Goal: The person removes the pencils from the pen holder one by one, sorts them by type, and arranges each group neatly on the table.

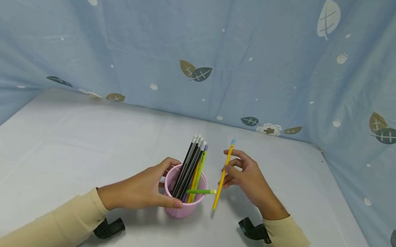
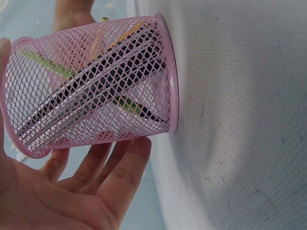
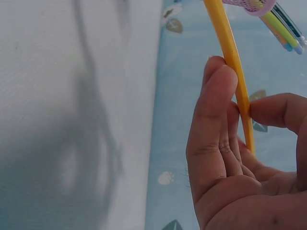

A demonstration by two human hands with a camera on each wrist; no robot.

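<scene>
A pink mesh pencil cup [image 1: 181,212] stands upright on the white tabletop. My left hand [image 1: 142,188] holds it around the left side, the thumb at the front near the rim. Inside lean several black pencils [image 1: 189,167] with pale ends up, beside yellow and light green ones. One green pencil [image 1: 202,192] slants out over the rim to the right. Just right of the cup, my right hand [image 1: 247,181] pinches a yellow pencil [image 3: 230,50] between thumb and fingers. That pencil is near upright, blue end up, apart from the cup.
The white tabletop [image 1: 83,135] spreads out around both hands. Blue curtain fabric [image 1: 142,32] with leaf prints hangs behind and along the sides. A black wrist device [image 1: 109,228] sits under the left sleeve, another black device [image 1: 254,229] by the right sleeve.
</scene>
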